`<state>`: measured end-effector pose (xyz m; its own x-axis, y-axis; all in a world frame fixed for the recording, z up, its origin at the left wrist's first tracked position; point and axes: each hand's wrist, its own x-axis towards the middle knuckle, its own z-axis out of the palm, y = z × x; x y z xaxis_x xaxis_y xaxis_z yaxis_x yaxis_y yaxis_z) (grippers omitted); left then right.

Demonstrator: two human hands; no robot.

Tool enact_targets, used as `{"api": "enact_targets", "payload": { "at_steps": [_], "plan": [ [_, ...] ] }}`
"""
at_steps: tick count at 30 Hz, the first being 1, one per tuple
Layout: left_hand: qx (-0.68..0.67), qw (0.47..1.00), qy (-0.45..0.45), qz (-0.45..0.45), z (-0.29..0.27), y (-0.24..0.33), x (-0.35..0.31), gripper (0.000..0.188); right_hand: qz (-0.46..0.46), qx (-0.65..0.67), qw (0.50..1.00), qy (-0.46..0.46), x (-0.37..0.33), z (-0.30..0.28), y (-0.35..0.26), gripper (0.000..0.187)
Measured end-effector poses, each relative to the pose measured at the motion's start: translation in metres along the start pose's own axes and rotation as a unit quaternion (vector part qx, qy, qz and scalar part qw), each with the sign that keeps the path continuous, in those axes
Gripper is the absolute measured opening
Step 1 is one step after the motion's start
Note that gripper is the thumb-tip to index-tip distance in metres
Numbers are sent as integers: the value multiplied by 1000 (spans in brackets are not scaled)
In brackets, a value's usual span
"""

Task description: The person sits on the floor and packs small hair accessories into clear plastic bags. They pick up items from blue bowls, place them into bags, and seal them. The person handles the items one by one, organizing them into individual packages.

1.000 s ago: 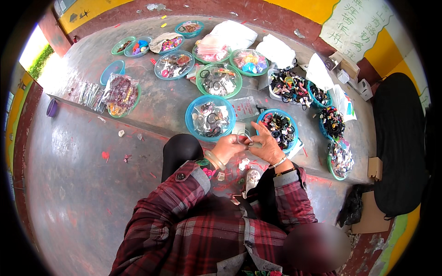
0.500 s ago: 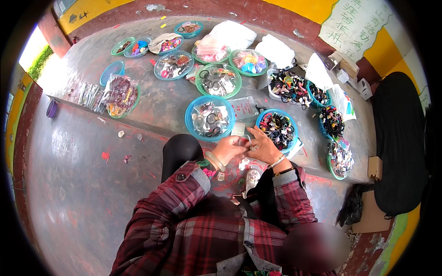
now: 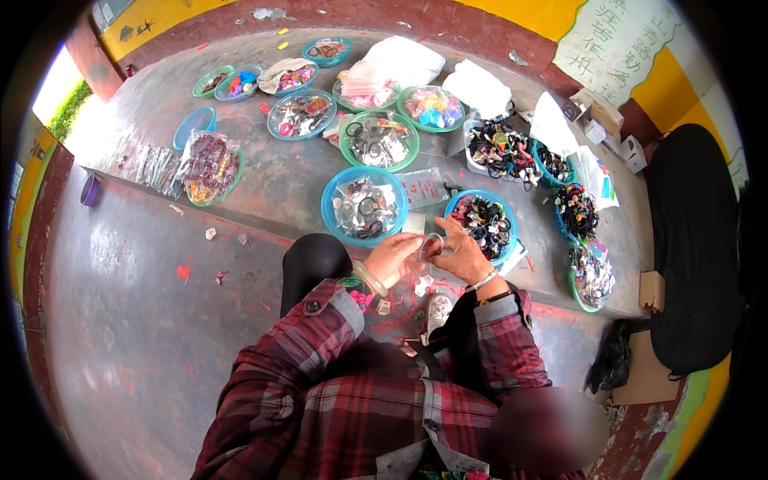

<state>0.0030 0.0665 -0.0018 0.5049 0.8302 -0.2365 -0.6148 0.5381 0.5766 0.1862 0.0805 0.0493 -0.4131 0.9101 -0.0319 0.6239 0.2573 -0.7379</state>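
Observation:
My right hand (image 3: pixel 464 256) pinches a thin, pale, see-through loop (image 3: pixel 433 238) between thumb and forefinger. Close beside it on the left, my left hand (image 3: pixel 390 261) has its fingers closed together near the loop's other side; what they grip is too small to make out. Beyond my left hand stands a blue basket (image 3: pixel 326 210) with clear bags of hair ties (image 3: pixel 368 204) in it. Another blue basket (image 3: pixel 514 220), heaped with mostly dark, colourfully trimmed hair ties (image 3: pixel 480 226), is just past my right hand.
A clear flat bag (image 3: pixel 424 188) lies between the two baskets on the raised concrete ledge (image 3: pixel 264 176). Farther back are green baskets (image 3: pixel 415 149), a white tub (image 3: pixel 472 160) and white sacks (image 3: pixel 404 60). A long black case (image 3: pixel 692 256) leans at right.
My left hand has turned slightly and its fingers have straightened and drawn together. The loop now shows more plainly at my right fingertips.

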Motion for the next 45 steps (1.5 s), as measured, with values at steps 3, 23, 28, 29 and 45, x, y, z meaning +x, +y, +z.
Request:
{"api": "enact_targets", "payload": {
  "at_steps": [3,23,28,29,45],
  "plan": [
    [38,999,25,4,1,1,0,23,-3,-5,1000,0,-1,-2,-5,17],
    [250,965,61,51,-2,-6,3,24,-83,-120,986,-75,-3,3,-2,29],
    [269,958,72,70,-4,-7,6,24,-74,-73,994,-37,-6,3,-1,33],
    [263,958,82,74,-6,-8,7,24,-56,-27,998,-18,-6,0,-2,34],
    [258,961,60,80,6,-4,0,27,-49,-42,989,134,-1,3,0,16]
  ]
}}
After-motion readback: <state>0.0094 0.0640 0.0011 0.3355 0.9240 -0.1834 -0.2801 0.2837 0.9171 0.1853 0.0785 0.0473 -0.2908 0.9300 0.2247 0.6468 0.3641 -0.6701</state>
